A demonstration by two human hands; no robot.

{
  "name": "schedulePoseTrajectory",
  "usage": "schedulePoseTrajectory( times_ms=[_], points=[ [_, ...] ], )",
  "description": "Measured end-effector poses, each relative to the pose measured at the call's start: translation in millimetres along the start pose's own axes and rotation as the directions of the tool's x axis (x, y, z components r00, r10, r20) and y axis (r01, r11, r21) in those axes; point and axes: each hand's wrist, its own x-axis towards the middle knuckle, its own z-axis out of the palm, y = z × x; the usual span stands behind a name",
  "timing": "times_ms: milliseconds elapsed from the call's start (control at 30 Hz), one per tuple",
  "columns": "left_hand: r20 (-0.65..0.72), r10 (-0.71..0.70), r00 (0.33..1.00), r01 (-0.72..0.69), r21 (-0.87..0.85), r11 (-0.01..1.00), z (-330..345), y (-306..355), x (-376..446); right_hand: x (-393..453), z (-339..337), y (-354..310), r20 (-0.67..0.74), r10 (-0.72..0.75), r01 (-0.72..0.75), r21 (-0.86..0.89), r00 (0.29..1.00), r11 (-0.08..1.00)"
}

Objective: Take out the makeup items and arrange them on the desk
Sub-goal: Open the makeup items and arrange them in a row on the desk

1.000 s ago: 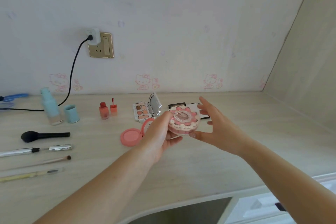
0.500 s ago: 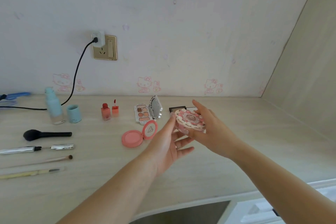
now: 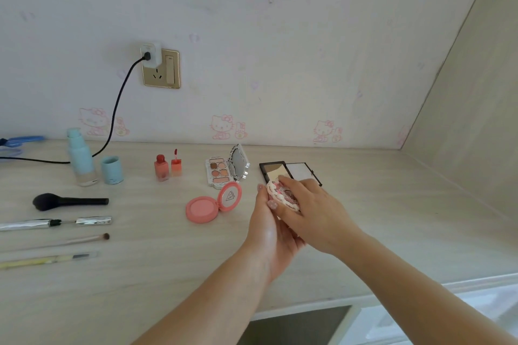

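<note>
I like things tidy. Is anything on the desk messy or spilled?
Nothing spilled. The blue bottle stands with its cap off beside it, and the palettes lie open. Both hands hold the frilly pink compact.

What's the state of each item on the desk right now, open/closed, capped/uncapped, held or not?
round pink compact: held in both hands, above desk
left hand: holds compact
right hand: holds compact
blush compact: open, lid tilted up
eyeshadow palette: open, mirror upright
black palette: open, flat
blue bottle: uncapped, upright
blue cap: off, beside bottle
lip tint: open, wand standing alongside
</note>
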Motion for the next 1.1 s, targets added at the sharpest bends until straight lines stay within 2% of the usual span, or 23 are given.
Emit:
schedulePoseTrajectory(
  times_ms=[167,200,267,433,500,567,667,733,933,1100],
  points=[
    [-0.035,-0.010,0.999,0.011,0.040,0.999,-2,0,3,2,2,1,0.057,0.035,-0.033,-0.028,0.998,0.999],
    [-0.046,-0.008,0.999,0.009,0.040,0.999,-3,0,3,3,0,1,0.075,0.054,-0.058,0.045,0.996,0.997],
    [-0.083,-0.012,0.997,0.012,0.003,1.000,-4,1,2,6,-7,7,0.105,0.106,-0.133,0.298,0.989,0.945],
    [-0.078,-0.070,0.994,0.069,-0.018,0.997,-10,2,2,11,-23,13,0.139,0.170,-0.215,0.455,0.976,0.864],
    [-0.072,-0.090,0.993,0.091,0.008,0.996,-14,3,5,15,-24,21,0.168,0.297,-0.337,0.586,0.940,0.737],
    [-0.079,-0.104,0.991,0.107,0.043,0.993,-17,5,8,18,-21,31,0.232,0.410,-0.439,0.719,0.882,0.539],
    [-0.111,-0.091,0.990,0.104,0.112,0.988,-18,6,9,21,-11,47,0.303,0.447,-0.466,0.825,0.842,0.318],
    [-0.143,-0.072,0.987,0.095,0.161,0.982,-17,7,8,22,-4,55,0.335,0.458,-0.466,0.860,0.824,0.208],
    [-0.306,0.130,0.943,-0.052,0.251,0.967,-13,14,2,27,11,73,0.368,0.506,-0.434,0.901,0.780,0.014],
    [-0.333,0.211,0.919,-0.090,0.345,0.934,-12,19,2,31,19,71,0.379,0.515,-0.430,0.902,0.768,-0.023]
  ],
)
